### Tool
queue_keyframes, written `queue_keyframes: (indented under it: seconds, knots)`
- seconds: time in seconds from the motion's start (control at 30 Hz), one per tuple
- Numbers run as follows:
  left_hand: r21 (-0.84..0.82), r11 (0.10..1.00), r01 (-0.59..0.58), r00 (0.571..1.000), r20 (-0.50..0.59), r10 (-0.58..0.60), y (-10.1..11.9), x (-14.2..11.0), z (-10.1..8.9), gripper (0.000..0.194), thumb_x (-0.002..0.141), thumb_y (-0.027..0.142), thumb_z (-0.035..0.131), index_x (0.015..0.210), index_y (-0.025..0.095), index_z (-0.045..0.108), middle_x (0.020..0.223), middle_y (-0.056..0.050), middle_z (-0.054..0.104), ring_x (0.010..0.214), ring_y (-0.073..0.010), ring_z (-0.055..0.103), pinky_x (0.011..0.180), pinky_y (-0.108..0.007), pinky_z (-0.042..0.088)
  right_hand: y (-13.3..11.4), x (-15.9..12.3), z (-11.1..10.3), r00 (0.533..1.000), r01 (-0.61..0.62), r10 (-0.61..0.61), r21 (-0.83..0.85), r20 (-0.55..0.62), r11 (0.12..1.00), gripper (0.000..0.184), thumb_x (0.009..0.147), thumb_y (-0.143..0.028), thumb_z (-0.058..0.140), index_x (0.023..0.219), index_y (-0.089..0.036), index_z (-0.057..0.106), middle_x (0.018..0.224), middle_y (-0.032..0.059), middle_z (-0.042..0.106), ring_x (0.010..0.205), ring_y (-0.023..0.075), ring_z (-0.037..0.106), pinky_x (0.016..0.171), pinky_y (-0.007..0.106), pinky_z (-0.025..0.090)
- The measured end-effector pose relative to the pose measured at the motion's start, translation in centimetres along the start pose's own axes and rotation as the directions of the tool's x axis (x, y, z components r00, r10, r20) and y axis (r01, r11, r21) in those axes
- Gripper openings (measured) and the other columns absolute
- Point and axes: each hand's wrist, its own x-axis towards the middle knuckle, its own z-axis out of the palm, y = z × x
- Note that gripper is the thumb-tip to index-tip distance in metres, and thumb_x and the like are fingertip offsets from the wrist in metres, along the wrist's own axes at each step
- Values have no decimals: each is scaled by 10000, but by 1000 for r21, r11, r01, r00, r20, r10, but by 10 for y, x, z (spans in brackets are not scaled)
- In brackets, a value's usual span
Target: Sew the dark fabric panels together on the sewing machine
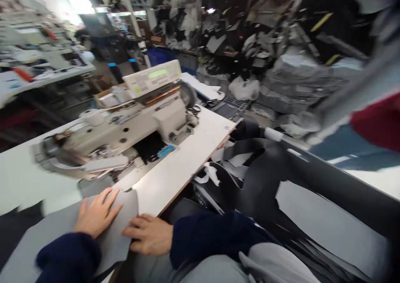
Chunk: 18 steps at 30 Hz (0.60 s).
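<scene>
A large grey sheet piece [59, 222], like fabric or leatherette, lies over the front edge of the white sewing table. My left hand [96, 212] is pressed flat on top of it, fingers spread. At the piece's right edge, my right hand [151, 234] grips the border with bent fingers; its palm side is hidden. Just beyond my hands stands an industrial sewing machine [134, 127], its needle end blurred. Under the left part of the grey piece a dark sheet [18, 229] sticks out.
Blue-handled snips [165, 151] lie beside the machine bed. To my right, a dark trough [312, 162] holds black strips and a grey cut piece [325, 220]. Shelves [231, 54] of scraps stand behind. Another person's red and blue clothing [375, 125] shows at far right.
</scene>
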Motion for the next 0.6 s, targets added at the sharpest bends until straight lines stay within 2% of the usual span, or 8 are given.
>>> queue_keyframes:
  seconds: [0.07,0.13,0.2,0.3,0.43,0.6]
  knots:
    - [-6,1000,28,994,101,-28,2,4,-13,490,798,498,505,1227,262,532,1207,-94,547,1096,-280,508,1020,-544,256,2,3,3,1000,2,-2,71,-4,997,222,922,-269,449,831,-205,640,1309,35,474,1181,224,395,905,362,397]
    - [-55,998,32,996,88,-27,0,11,-23,400,804,520,531,1089,243,577,1165,-84,547,1094,-273,488,1025,-525,244,6,6,8,1000,13,-13,118,-8,993,170,888,-260,518,791,-168,624,1283,62,485,1177,250,389,907,395,413]
    - [-107,994,13,999,44,-8,-7,21,-28,311,844,463,525,1012,206,575,1118,-86,560,1073,-258,487,1002,-460,290,10,10,14,1000,11,-6,161,-29,987,118,862,-243,561,824,-154,628,1298,93,465,1215,277,360,953,430,406]
    - [-198,980,16,998,66,-3,-15,30,-24,225,902,375,478,961,182,576,985,-67,600,939,-224,525,845,-353,389,11,14,17,994,-38,59,220,-93,975,125,866,-170,511,880,-145,632,1322,147,423,1281,288,311,1001,454,403]
    - [-219,976,-1,1000,27,7,-20,32,-13,201,933,328,456,960,189,599,984,-46,610,931,-207,521,791,-330,379,9,20,14,985,-55,92,232,-149,971,240,855,-59,391,837,-145,614,1195,144,501,1320,268,294,1018,440,424]
    - [-141,990,5,1000,16,-2,-37,34,-7,184,936,213,437,1019,166,594,964,-58,606,917,-196,524,795,-331,357,17,41,19,998,-25,35,169,-57,985,230,789,-1,402,833,-110,599,1275,185,484,1325,304,314,1043,492,396]
